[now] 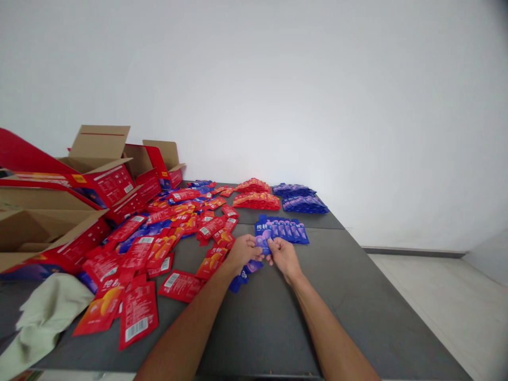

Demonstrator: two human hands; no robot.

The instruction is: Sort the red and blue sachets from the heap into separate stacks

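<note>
A blue packet (263,236) is held upright between my two hands over the middle of the table. The fingers of my left hand (245,251) pinch its lower left edge, and my right hand (282,256) grips its lower right edge. Just behind it, a row of overlapping blue packets (291,230) lies on the table. Below my left hand are more blue packets (238,280), partly hidden by the hand and forearm. Red packets (137,312) mixed with blue ones form a loose heap to the left.
Open red cardboard boxes (107,185) stand at the left. Stacked red packets (256,201) and stacked blue packets (305,204) lie at the back of the dark table (357,317). A pale cloth (51,312) lies at the front left; a white wall rises behind.
</note>
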